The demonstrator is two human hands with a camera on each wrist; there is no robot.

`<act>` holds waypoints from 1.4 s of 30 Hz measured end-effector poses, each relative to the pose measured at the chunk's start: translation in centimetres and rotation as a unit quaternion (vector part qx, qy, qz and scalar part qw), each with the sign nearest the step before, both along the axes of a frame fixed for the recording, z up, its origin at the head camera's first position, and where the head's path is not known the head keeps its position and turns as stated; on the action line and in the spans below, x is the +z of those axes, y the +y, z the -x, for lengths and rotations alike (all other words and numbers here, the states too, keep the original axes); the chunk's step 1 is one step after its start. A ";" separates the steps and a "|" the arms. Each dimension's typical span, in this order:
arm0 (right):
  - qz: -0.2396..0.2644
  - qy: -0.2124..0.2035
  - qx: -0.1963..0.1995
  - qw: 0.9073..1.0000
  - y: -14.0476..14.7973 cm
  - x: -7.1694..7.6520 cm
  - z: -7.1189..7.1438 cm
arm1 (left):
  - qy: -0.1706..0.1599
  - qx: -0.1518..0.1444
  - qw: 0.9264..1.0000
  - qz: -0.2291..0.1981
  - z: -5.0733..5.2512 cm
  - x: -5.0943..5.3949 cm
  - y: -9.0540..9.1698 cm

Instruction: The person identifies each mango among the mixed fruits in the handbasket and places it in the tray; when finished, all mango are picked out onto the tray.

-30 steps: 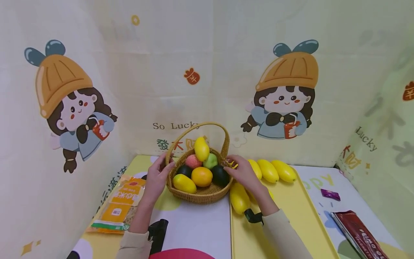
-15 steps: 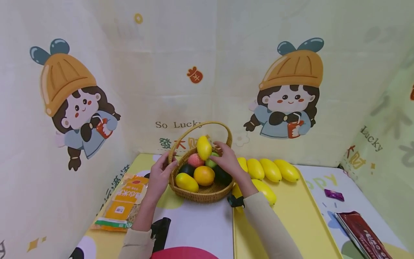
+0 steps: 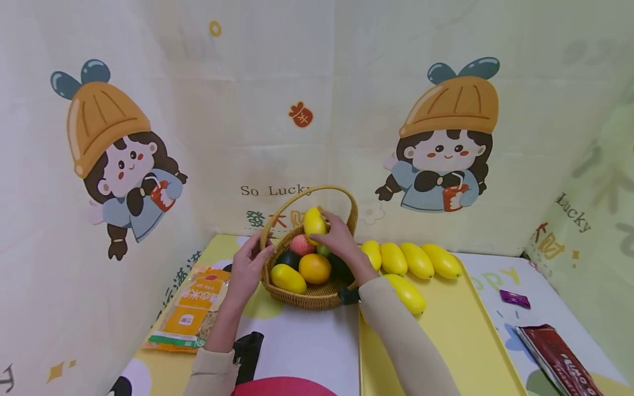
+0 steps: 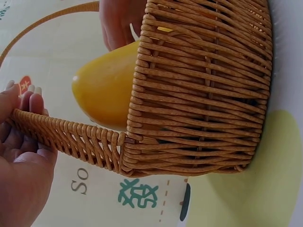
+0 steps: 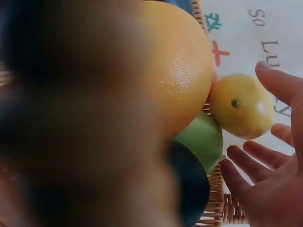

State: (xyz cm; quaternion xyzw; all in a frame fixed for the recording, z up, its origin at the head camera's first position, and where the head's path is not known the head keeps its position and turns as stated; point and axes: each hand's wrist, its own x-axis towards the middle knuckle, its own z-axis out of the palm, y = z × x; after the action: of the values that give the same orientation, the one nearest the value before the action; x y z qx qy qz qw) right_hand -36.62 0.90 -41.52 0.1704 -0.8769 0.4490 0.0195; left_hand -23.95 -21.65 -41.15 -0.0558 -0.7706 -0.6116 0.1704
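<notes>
A wicker basket [image 3: 307,301] of fruit stands on the table, its tall handle arching over the load. My left hand [image 3: 246,270] holds the left foot of that handle, which passes between thumb and curled fingers in the left wrist view. At the top of the pile stands a yellow mango [image 3: 314,221]. My right hand [image 3: 342,237] is beside it, fingers spread behind and thumb in front, not closed round it in the right wrist view. Below lie a pink fruit [image 3: 301,245], an orange [image 3: 315,268], another mango [image 3: 288,279], a green fruit [image 5: 201,139] and dark fruits [image 3: 289,258].
Right of the basket a yellow tray [image 3: 446,346] bears several yellow mangoes [image 3: 417,260]. Beyond it lie a small purple packet [image 3: 515,299] and a dark red packet [image 3: 558,357]. An orange bag of grain [image 3: 190,313] lies at left. Printed cloth walls [image 3: 346,137] stand behind.
My right hand has left the basket's right rim and moved up and left to the top mango. My left hand stays at the handle. The view has shifted slightly.
</notes>
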 end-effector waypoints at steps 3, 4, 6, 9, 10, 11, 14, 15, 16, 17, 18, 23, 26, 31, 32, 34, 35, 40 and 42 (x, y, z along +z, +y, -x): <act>-0.004 0.001 0.002 1.000 -0.3 0.1 0.1 | 0.008 0.004 1.000 0.002 0.0 0.1 -0.1; -0.007 0.001 0.002 1.000 -0.3 0.2 0.1 | 0.010 0.005 1.000 0.002 0.0 0.1 -0.1; -0.012 0.001 0.000 1.000 -0.4 0.2 0.1 | 0.008 0.005 1.000 0.001 0.0 0.1 -0.1; -0.010 -0.003 -0.007 1.000 -0.3 0.0 0.1 | -0.002 0.000 1.000 0.000 0.2 0.0 0.0; -0.009 -0.005 -0.010 1.000 -0.3 0.0 0.2 | -0.004 -0.001 1.000 -0.001 0.2 0.0 0.0; -0.008 -0.007 -0.011 1.000 -0.3 -0.1 0.2 | -0.009 -0.002 1.000 -0.002 0.2 0.0 0.1; -0.005 -0.006 -0.011 1.000 -0.4 -0.2 0.2 | -0.016 -0.006 1.000 0.000 -0.6 1.2 0.5; -0.007 -0.004 -0.008 1.000 -0.5 -0.2 0.2 | -0.018 -0.007 1.000 -0.001 -0.9 1.5 0.7; -0.015 0.000 -0.005 1.000 -0.5 -0.1 0.2 | -0.018 -0.008 1.000 -0.002 -1.1 1.9 0.8; -0.021 0.005 0.001 1.000 -0.5 -0.1 0.2 | -0.019 -0.010 1.000 -0.002 -1.3 2.2 1.0; -0.028 0.009 0.007 1.000 -0.5 0.0 0.2 | -0.017 -0.012 1.000 -0.003 -1.5 2.5 1.1; -0.056 0.012 0.026 0.998 -0.5 0.2 0.1 | -0.020 -0.016 1.000 -0.007 -1.5 2.5 1.1; -0.058 0.007 0.025 0.998 -0.6 0.1 0.1 | -0.022 -0.014 1.000 -0.007 -1.5 2.5 1.0; -0.064 0.002 0.027 0.998 -0.7 0.2 0.0 | -0.022 -0.018 1.000 -0.012 -1.5 2.5 1.1; -0.066 0.002 0.026 0.997 -0.6 0.3 -0.1 | -0.022 -0.019 0.999 -0.013 -1.5 2.5 1.1; -0.071 0.004 0.027 0.997 -0.6 0.3 -0.2 | -0.023 -0.022 0.999 -0.013 -1.5 2.4 1.2; -0.074 0.007 0.028 0.997 -0.5 0.3 -0.2 | -0.024 -0.021 0.999 -0.013 -1.5 2.4 1.2; -0.074 0.026 0.039 0.996 0.0 0.3 -0.5 | -0.027 -0.011 1.000 -0.008 -1.6 2.5 1.1; -0.075 0.033 0.043 0.996 0.4 0.3 -0.8 | -0.027 -0.010 1.000 -0.007 -1.6 2.4 1.1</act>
State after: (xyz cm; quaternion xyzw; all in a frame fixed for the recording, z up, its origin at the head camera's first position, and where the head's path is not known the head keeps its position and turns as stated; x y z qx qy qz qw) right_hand -35.77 1.31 -41.24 0.2234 -0.8987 0.3770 0.0159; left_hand -22.39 -20.58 -38.71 -0.0457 -0.7699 -0.6200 0.1441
